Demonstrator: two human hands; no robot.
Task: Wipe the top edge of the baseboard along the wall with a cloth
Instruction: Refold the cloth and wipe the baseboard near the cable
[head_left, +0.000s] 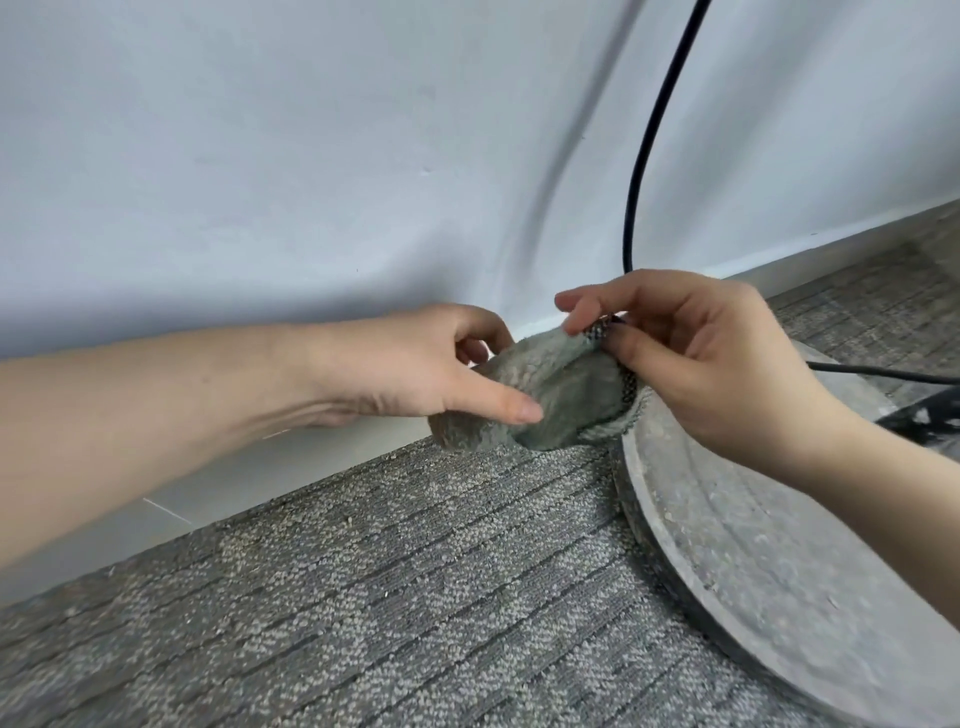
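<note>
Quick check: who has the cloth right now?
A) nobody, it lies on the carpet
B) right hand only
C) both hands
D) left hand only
C: the left hand grips one end of the cloth and the right hand pinches its patterned edge.

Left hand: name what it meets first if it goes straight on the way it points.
The left hand points rightward and grips the cloth, so that comes first; beyond it, probably the right hand pinching the other edge, though depth is unclear.
</note>
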